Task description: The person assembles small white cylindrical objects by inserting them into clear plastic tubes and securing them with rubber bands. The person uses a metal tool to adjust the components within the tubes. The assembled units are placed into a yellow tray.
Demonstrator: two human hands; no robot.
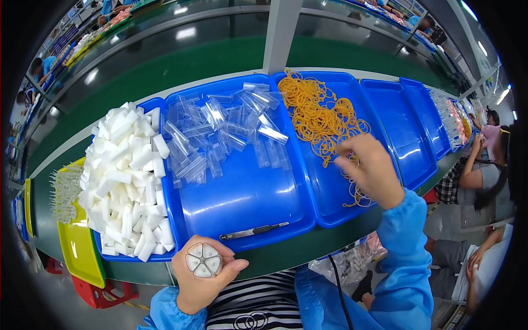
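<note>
Remotely, I saw the left hand (197, 287), lower left of centre in the frame, curled around a bundle of wedge-shaped pieces (203, 260), apparently to hold them together. The right hand (372, 168) hung over loose orange rubber bands (305, 104) (whether it pinched one, I couldn't tell), presumably trayed within reach. The bundle's round end looked whitish-grey and segmented.

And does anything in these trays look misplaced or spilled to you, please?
One thing: a slim tool, perhaps a cutter, lies in the blue tray with the clear plastic pieces, unlike them. The white blocks are also heaped high, so some could spill.
</note>
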